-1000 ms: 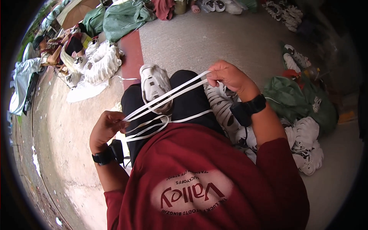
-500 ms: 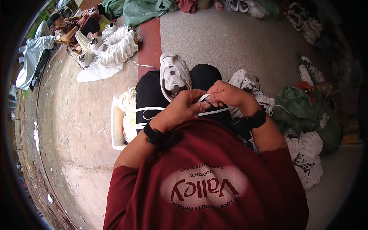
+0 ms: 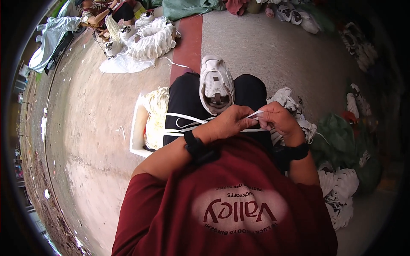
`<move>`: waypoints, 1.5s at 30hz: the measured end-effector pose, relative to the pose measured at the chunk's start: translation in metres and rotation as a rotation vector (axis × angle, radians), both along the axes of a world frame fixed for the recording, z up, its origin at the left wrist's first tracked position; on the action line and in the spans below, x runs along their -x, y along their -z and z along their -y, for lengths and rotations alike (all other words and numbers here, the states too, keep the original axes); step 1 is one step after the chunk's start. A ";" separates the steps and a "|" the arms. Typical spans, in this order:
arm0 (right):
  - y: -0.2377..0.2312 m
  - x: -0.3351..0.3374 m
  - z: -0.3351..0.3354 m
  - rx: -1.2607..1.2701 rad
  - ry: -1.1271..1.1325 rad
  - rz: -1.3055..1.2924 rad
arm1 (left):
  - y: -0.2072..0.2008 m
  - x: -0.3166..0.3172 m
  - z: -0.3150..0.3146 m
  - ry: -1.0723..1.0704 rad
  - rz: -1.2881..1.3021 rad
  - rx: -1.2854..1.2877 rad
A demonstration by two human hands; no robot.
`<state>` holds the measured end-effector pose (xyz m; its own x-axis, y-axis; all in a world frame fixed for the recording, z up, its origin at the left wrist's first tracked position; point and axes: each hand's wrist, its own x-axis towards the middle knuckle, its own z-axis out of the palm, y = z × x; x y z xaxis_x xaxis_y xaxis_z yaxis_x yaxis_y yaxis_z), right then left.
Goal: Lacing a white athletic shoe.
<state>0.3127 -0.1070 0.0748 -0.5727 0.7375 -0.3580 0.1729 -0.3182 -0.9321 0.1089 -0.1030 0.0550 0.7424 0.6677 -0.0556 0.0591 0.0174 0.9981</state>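
Above my lap, my left hand (image 3: 232, 123) and my right hand (image 3: 276, 118) meet, both closed in a pinch on a white shoelace (image 3: 255, 114). A short stretch of the lace shows between the fingertips. More white laces (image 3: 183, 120) lie across my dark trousers to the left, passing under my left forearm. Just beyond the hands a white sneaker (image 3: 217, 83) with brown trim rests between my thighs. Its heel opening faces me, and neither hand is on it.
A white box (image 3: 136, 128) heaped with cream laces (image 3: 157, 115) stands beside my left leg. White shoe uppers (image 3: 341, 192) and green sacks (image 3: 337, 136) lie to the right. Far left, a person (image 3: 104, 15) sits by piled white uppers (image 3: 153, 40).
The whole view has shifted, so my lap and the sneaker appear farther right. Both hands keep their pinch on the lace, a little farther apart than before.
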 end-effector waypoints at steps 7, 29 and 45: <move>0.040 0.014 0.007 0.213 0.675 -0.456 | 0.012 0.004 -0.004 -0.301 0.119 0.279; 0.054 0.050 0.010 0.192 0.551 -0.721 | 0.012 0.005 -0.001 -0.079 -0.072 0.259; 0.021 -0.018 -0.017 -0.201 0.891 -0.910 | -0.021 0.052 -0.016 -0.025 -0.116 0.197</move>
<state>0.3303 -0.0896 0.0540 0.1639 0.9846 0.0609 -0.7446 0.1640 -0.6471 0.0571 -0.0870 0.0761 0.7070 0.6533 -0.2708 0.1706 0.2140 0.9618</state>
